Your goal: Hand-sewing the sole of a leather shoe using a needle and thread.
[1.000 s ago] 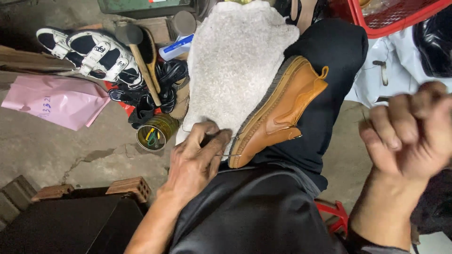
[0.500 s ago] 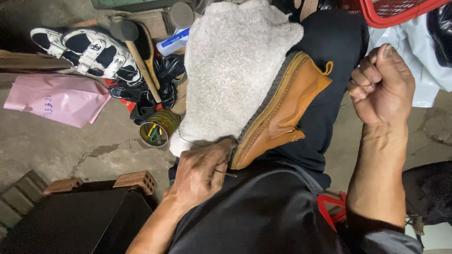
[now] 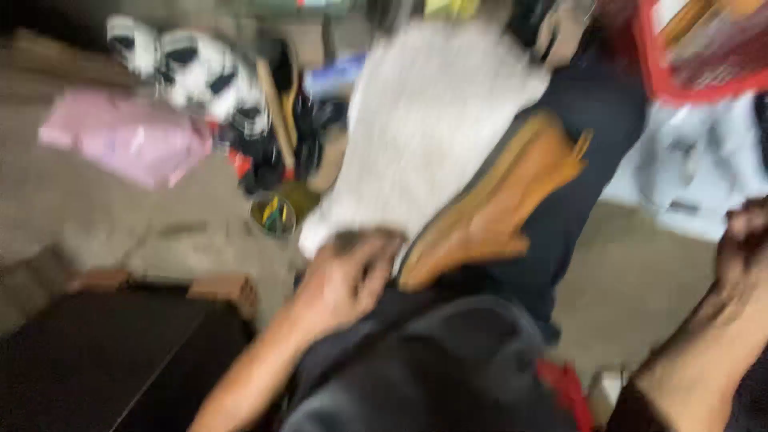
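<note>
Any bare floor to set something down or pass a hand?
Free: concrete floor between the pink bag and bricks; also floor right of the dark trouser leg, towards the right hand. Crowded: tool pile above the left hand. The frame is blurred.

Pink bag (image 3: 128, 144) on concrete floor (image 3: 120, 232)

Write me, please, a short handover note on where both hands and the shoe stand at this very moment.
The picture is motion-blurred, so fine detail is unsure.
Left hand: resting at the near end of the tan leather shoe, by the lower edge of the pale fleecy cloth; whether it grips anything cannot be told.
Right hand: raised at the right edge, apart from the shoe, partly out of view.
Shoe: lying sole-edge up on the dark-trousered leg, beside the cloth.
Nearby on the floor: a small round tin, a pink bag, a red basket.
Done or left: not readable from this view.
</note>
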